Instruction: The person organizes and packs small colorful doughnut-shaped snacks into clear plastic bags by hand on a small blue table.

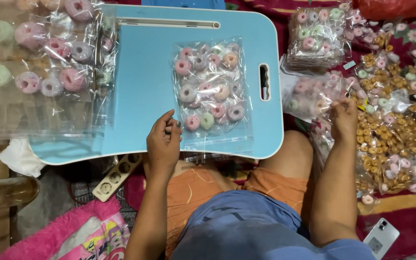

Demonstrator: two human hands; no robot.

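Note:
A clear plastic bag with several pastel ring-shaped sweets lies on a light blue lap table. My left hand rests at the bag's lower left corner, fingers curled and touching its edge. Off to the right, my right hand reaches into a big open bag of loose ring sweets and small brown rings, with its fingers down among them. Whether it holds a sweet cannot be seen.
Filled clear bags are piled at the table's left. More filled bags are stacked at the upper right. A white power strip lies below the table, a phone at the lower right, pink fluffy fabric at the lower left.

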